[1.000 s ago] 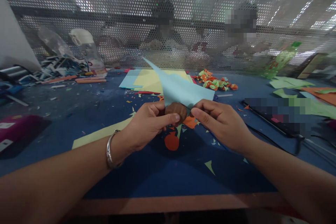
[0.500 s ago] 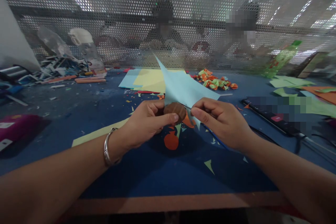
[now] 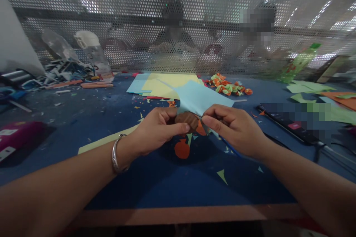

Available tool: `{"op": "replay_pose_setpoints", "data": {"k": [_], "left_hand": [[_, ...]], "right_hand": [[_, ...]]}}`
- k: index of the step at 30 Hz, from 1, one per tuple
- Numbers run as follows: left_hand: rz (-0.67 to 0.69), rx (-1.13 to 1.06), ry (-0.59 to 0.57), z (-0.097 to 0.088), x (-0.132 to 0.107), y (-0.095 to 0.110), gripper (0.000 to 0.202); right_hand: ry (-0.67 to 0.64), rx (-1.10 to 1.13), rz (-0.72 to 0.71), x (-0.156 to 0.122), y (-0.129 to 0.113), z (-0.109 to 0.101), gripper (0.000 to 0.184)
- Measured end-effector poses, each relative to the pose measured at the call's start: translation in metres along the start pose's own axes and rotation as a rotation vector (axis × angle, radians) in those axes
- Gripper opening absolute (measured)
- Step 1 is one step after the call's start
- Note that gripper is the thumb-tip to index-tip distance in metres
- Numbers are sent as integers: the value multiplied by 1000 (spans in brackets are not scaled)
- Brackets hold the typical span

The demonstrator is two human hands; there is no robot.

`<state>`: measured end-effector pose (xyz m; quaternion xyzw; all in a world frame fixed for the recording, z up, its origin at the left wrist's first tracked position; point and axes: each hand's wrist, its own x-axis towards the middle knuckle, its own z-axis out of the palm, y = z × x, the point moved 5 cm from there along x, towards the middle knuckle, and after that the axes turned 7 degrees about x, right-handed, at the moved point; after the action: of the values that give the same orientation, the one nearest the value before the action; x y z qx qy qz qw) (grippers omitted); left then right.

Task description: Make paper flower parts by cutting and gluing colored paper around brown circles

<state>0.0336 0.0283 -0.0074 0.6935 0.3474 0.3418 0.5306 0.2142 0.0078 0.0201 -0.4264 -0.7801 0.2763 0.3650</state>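
Note:
My left hand [image 3: 157, 129] pinches a small round brown piece [image 3: 187, 120] together with the near edge of a light blue paper sheet [image 3: 201, 97]. A silver bangle sits on that wrist. My right hand [image 3: 236, 129] is closed around scissors whose blades are on the blue sheet beside the brown piece; a blue handle [image 3: 229, 147] shows under the palm. The sheet leans away from me, lying low over the blue table [image 3: 144, 181]. An orange paper cutout [image 3: 182, 149] lies below my hands.
Yellow and blue sheets [image 3: 158, 85] lie behind my hands, with a pile of crumpled orange and green paper [image 3: 229, 87] to their right. Green and orange sheets [image 3: 311, 92] sit far right, a plastic bottle [image 3: 96, 57] and clutter far left, a magenta box [image 3: 16, 137] near left. People sit behind a perforated screen.
The light blue sheet, which stood up with its corner pointing high, has tipped back and now lies lower. Both hands stay close together at the brown piece.

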Motion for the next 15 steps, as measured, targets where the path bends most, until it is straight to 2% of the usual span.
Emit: {"op": "replay_pose_setpoints", "data": {"k": [8,15], "left_hand": [[-22,35,-5,-3,1,-2,25],[31,14,-41,-2,2,1,15]], "right_hand": [[-33,13,-3,1,-1,0,35],[-34,38,-2,0,-2,1,36]]}}
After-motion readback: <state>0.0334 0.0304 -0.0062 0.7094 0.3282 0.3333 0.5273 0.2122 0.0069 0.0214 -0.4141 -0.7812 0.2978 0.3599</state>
